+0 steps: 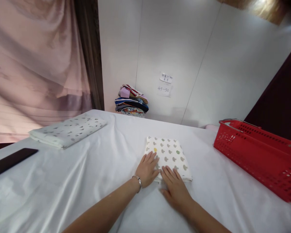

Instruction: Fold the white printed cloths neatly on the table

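Note:
A folded white cloth (168, 153) with grey mushroom-like prints and a few green and yellow ones lies on the white-covered table (99, 191). My left hand (146, 168), with a bracelet at the wrist, rests flat on the cloth's near left corner, fingers spread. On the near edge lies my right hand (176, 186), its fingers stretched out over the fabric and its thumb off to the side. Neither hand grips the cloth. Both cover part of its near side.
To the left lies a larger folded printed cloth (70, 131), with a dark flat bar (12, 160) nearer me. A red plastic basket (254, 155) with metal handles stands at the right. Folded fabrics (132, 102) are stacked beyond the far edge, by a wall with paper labels (164, 90).

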Tool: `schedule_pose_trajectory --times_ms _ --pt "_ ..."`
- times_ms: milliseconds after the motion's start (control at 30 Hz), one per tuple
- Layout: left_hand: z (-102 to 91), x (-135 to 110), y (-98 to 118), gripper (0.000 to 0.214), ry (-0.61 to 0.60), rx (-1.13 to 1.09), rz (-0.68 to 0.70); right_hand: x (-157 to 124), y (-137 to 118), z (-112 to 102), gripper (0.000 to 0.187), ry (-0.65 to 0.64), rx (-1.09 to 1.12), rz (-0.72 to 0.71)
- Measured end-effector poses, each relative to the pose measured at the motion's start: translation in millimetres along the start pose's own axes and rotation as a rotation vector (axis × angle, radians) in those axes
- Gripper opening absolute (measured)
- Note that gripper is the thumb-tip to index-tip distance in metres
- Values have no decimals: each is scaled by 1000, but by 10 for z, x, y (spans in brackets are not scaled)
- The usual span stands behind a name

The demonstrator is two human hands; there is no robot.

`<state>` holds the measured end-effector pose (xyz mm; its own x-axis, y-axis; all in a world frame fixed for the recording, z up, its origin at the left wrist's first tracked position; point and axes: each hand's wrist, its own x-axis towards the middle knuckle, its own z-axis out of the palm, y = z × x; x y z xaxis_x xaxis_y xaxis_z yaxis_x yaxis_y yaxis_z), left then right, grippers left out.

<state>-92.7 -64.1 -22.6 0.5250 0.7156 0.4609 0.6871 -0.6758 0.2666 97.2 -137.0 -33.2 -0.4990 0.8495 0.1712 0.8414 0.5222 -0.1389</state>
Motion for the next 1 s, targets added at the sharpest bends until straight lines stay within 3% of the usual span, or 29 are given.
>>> schedule_pose_trajectory --times_ms 133,300,433,567,667,733,800,933,1000 --pt "149 -53 -34 47 -118 58 -58 61 10 -263 52 -87 134 37" --pt "143 -81 -25 47 -133 65 -70 573 298 -541 53 46 104 239" --pt "59 -70 -10 46 -174 37 -85 872 571 -387 59 -78 -30 417" --pt "-115 158 20 43 -294 -30 -163 877 678 -153 62 -103 -84 407" --pt "-163 452 -18 46 -229 -4 -190 838 679 -108 63 -92 -90 402" --pt "-96 599 -95 51 -192 49 -205 826 672 -120 63 -94 -78 406" --pt "28 659 -198 58 -246 62 -275 829 673 -152 62 -108 -53 411" --pt "239 606 -360 66 -306 7 -329 925 746 -274 62 -207 20 417" --pt "270 578 -385 67 -291 3 -308 1026 830 -334 62 -175 9 438"
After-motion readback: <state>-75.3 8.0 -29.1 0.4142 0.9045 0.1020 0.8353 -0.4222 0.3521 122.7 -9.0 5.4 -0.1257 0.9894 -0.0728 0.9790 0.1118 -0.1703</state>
